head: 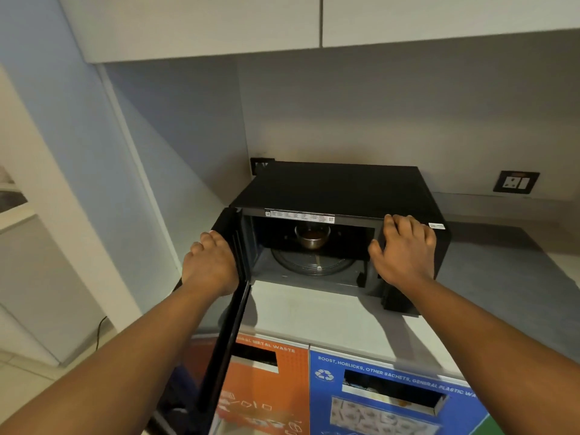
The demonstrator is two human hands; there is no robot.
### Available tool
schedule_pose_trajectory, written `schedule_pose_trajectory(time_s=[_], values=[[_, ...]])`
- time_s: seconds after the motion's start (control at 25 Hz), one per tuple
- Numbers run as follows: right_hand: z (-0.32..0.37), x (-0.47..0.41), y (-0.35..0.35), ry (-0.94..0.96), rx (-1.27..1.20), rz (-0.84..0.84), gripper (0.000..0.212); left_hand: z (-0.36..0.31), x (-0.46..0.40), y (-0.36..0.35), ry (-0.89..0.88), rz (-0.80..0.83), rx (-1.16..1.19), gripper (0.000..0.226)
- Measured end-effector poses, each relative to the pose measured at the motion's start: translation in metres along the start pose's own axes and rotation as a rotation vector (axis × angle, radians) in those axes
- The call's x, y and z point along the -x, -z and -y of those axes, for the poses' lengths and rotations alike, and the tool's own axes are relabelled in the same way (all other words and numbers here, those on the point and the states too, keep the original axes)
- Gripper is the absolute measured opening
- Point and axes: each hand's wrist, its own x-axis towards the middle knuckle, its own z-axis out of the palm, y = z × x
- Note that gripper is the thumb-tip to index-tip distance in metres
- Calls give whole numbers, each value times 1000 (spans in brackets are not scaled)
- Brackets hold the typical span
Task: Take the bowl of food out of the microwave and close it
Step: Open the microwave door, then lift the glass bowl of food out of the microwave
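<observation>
Door (233, 296) stands open, left hand (211, 267) gripping its top edge; right hand (405, 249) rests flat on microwave (342, 186). Next, probably: reach for bowl (312, 237).

Dim, warm indoor light through a wide-angle lens

Light falls softly from above and behind the viewer, so both forearms cast faint shadows on the pale counter (314, 312) at lower centre. The wall under the cabinets (194, 23) across the top shades into grey, and the microwave (339, 186) cavity at centre is dark and murky. Straight lines bow towards the frame edges. The whole picture is slightly soft, most smeared along the bottom edge, with no strong glare.
</observation>
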Motion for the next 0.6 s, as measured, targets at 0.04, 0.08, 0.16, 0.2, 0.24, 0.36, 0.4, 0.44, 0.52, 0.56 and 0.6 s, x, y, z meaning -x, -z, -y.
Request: schedule_pose_trajectory(time_s=[0.04, 0.08, 0.16, 0.2, 0.24, 0.36, 0.4, 0.44, 0.52, 0.56, 0.6], values=[[1, 0, 0, -4, 4, -2, 63, 7, -1, -2, -29, -39, -28, 91], [1, -1, -1, -5, 7, -3, 62, 14, -3, -3, -59, -71, -37, 85], [3, -1, -1, -9, 3, -9, 61, 27, -7, -5, -110, -112, -24, 79], [3, -1, -1, -10, 1, -13, 61, 32, -9, -6, -133, -122, -21, 78], [3, 0, -1, -10, -2, -18, 61, 38, -11, -6, -153, -127, -25, 78], [4, 0, -3, -8, -10, -32, 61, 51, -15, -9, -193, -139, -61, 83], [4, 0, -3, -2, -7, -37, 61, 54, -16, -9, -201, -148, -71, 85], [4, 0, -4, 3, -3, -43, 61, 56, -16, -10, -209, -156, -78, 86], [1, 0, -6, 13, 3, -54, 62, 57, -18, -12, -222, -157, -97, 87], [0, 0, -7, 17, 3, -60, 63, 58, -19, -12, -227, -156, -112, 87], [0, 1, -8, 21, 4, -65, 63, 58, -18, -13, -232, -157, -123, 87]])
